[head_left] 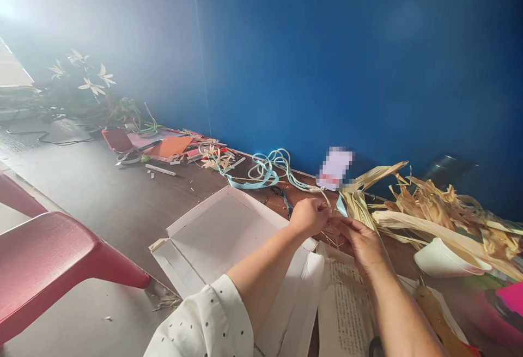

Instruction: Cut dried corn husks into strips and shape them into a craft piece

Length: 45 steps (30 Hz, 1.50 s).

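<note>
My left hand and my right hand meet over the brown table, just beyond an open white cardboard box. Both hands pinch thin pale straw strands between their fingertips. Right behind the hands lies a pile of dried corn husks. A light blue ribbon coils on the table behind my left hand, with small scissors beside it.
A blue wall runs along the table's far edge. A white bowl sits at the right, printed paper under my right forearm. Craft scraps and orange paper lie far left near white flowers. A red chair stands at lower left.
</note>
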Each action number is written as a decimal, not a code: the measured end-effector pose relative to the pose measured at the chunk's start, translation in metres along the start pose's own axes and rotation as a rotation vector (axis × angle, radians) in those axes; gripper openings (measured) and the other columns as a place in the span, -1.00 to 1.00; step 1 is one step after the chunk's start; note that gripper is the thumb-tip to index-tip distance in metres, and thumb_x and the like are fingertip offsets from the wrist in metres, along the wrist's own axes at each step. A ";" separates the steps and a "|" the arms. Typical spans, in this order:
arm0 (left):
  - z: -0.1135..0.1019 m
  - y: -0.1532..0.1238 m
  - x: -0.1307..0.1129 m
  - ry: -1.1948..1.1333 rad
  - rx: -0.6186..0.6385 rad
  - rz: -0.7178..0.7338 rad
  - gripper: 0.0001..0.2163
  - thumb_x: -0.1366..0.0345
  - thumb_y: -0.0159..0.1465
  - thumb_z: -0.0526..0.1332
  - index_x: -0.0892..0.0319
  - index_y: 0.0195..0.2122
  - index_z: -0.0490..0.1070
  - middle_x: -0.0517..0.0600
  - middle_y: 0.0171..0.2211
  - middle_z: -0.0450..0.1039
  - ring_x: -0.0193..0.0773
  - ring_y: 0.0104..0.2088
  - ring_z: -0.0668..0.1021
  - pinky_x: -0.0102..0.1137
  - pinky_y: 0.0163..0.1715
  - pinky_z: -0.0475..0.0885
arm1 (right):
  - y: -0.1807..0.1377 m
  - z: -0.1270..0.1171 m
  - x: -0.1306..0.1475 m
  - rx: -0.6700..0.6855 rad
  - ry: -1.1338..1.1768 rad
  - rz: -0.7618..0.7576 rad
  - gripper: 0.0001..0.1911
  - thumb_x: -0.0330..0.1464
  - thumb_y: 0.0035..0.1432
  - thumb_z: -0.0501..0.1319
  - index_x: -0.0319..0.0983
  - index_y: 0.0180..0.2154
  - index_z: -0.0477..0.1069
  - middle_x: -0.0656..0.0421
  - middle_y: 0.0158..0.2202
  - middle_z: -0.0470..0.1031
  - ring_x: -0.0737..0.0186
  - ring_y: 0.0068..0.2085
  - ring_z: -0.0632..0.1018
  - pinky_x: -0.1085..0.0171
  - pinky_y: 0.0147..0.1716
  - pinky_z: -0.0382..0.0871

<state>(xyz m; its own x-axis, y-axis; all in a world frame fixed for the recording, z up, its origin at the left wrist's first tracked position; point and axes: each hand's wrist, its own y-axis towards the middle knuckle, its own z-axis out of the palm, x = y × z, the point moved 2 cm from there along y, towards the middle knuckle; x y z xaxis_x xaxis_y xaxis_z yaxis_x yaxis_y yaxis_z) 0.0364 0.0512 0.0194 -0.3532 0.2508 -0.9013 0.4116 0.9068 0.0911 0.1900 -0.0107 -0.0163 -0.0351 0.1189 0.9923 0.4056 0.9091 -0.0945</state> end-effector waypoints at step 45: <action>0.001 0.003 0.004 -0.100 -0.018 -0.005 -0.80 0.25 0.18 0.16 0.17 -0.43 0.56 -0.07 -0.54 0.48 -0.33 -0.45 0.48 -0.50 -0.38 0.37 | 0.002 0.004 -0.003 0.039 -0.096 -0.072 -0.79 -0.15 -0.12 0.44 -0.11 -0.44 0.58 0.25 -0.62 0.44 0.26 -0.60 0.39 0.27 -0.62 0.27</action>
<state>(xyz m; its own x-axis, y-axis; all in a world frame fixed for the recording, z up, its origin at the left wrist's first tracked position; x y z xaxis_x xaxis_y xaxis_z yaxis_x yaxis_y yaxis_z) 0.0369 0.0549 0.0154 -0.2695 0.2118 -0.9394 0.3947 0.9141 0.0928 0.1872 -0.0075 -0.0198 -0.1507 0.0888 0.9846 0.3630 0.9314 -0.0284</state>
